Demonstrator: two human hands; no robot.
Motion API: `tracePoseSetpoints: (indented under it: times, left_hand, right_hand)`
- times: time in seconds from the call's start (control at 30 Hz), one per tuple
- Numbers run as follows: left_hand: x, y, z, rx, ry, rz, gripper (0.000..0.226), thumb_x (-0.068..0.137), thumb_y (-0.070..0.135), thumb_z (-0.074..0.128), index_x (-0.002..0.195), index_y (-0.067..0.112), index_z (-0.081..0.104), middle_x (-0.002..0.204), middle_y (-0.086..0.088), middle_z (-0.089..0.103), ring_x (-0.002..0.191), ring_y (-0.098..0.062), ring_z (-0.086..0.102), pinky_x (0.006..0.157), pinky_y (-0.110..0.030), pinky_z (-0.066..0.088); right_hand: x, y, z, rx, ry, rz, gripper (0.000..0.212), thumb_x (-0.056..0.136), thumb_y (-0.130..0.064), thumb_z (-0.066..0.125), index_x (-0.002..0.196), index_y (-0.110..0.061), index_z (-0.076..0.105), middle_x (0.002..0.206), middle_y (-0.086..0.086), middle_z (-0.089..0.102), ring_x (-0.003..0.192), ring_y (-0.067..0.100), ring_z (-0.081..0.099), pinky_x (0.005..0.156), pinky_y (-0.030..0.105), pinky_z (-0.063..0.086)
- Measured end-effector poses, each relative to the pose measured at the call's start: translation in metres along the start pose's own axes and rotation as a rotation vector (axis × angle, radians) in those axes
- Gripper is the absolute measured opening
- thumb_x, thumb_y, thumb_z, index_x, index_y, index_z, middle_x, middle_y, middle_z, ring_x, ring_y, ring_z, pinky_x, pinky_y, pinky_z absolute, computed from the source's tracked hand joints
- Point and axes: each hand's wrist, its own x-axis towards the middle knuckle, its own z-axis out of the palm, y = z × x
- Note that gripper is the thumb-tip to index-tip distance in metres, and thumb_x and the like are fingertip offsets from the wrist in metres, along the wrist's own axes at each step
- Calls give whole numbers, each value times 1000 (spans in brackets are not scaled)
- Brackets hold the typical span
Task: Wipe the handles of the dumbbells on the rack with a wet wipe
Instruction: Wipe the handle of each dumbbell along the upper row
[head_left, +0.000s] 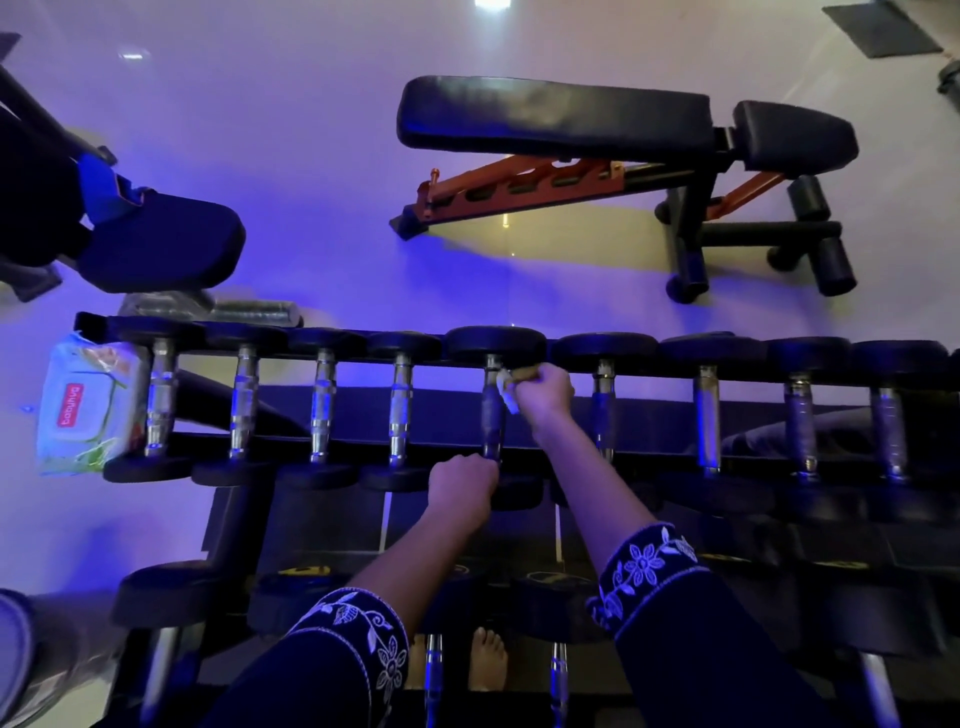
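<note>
Dumbbells (322, 395) are lying side by side on the top rail of the rack (358, 447), and I am counting nine of them in view, each showing a metal handle between two round black heads. I am working on the fifth dumbbell (493, 343) from the left, whose handle (491, 426) is looking darker than the bright ones to its left. My right hand (543, 392) is pressing one crumpled white wipe (505, 387) against the far part of that handle, fingers curled tight around it. My left hand (462, 486) is gripping the near end of the same dumbbell, fingers bent over it. One pack of wipes (88, 405) is leaning against the leftmost dumbbell. More dumbbells are resting on a lower rail, partly hidden behind my two embroidered sleeves (644, 566). One black bench (550, 117) is standing on the floor beyond the rack.
</note>
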Motion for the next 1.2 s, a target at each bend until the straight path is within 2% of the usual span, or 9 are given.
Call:
tracePoseSetpoints:
  times: [0.07,0.2,0.4,0.5,0.6,0.7,0.87,1.0,1.2]
  left_hand:
    - [-1,0,-1,2,10,3,28,93,3,50,116,13,62,117,-7,65,111,-29,61,75,-33,43]
    - [0,0,1,-3,25,17,26,95,4,48,114,14,63,115,-6,66,109,-28,62,73,-33,42]
    - [-3,-4,1,19,53,36,21,94,5,49,107,13,64,106,-5,67,100,-26,64,68,-32,42]
    - [-5,-5,0,17,50,42,23,93,3,50,108,13,63,107,-6,67,102,-28,64,69,-33,43]
    - [-5,-6,0,27,36,51,21,93,4,51,108,13,63,108,-6,67,102,-27,64,70,-32,43]
    - [-4,-11,1,70,46,99,16,93,9,54,105,14,64,106,-5,68,100,-26,65,70,-32,43]
    - [-2,-25,0,104,33,141,18,86,16,58,104,17,64,105,-4,68,102,-28,65,71,-32,38]
    - [0,-36,7,29,-3,153,25,83,20,60,107,21,63,103,-3,68,98,-28,65,73,-34,48]
    - [0,-35,17,25,48,142,26,88,21,60,113,17,59,111,-4,66,103,-28,64,82,-35,47]
  right_hand:
    - [-4,0,-2,-108,16,-74,9,72,-1,66,70,-10,67,65,-2,63,62,10,54,60,20,43]
    - [-36,31,-11,-393,-50,-291,5,70,-6,71,66,-9,72,68,5,69,65,14,59,59,19,38]
    - [-34,0,-4,-837,-158,-685,14,80,-4,52,81,-2,66,87,15,57,81,33,57,62,31,39]
    - [-19,-21,-1,-1046,-100,-777,22,84,-6,49,99,-8,65,93,13,60,87,33,59,64,32,43]
    - [-34,-11,1,-1219,-215,-840,17,86,-6,46,93,-8,62,97,12,57,86,33,59,62,34,39]
    - [-46,2,0,-1247,-417,-884,16,89,-10,47,89,-7,63,97,10,56,88,32,59,63,34,37]
    - [-16,-33,-1,-1283,-255,-862,17,84,-4,49,91,-8,63,95,10,59,87,32,60,62,32,38]
    - [-28,-15,0,-1392,-515,-949,13,86,-7,49,86,-9,62,94,9,57,83,30,60,61,34,43]
    - [-14,4,-12,-1055,-390,-854,22,87,-17,51,100,-14,69,99,6,61,92,30,60,74,40,51]
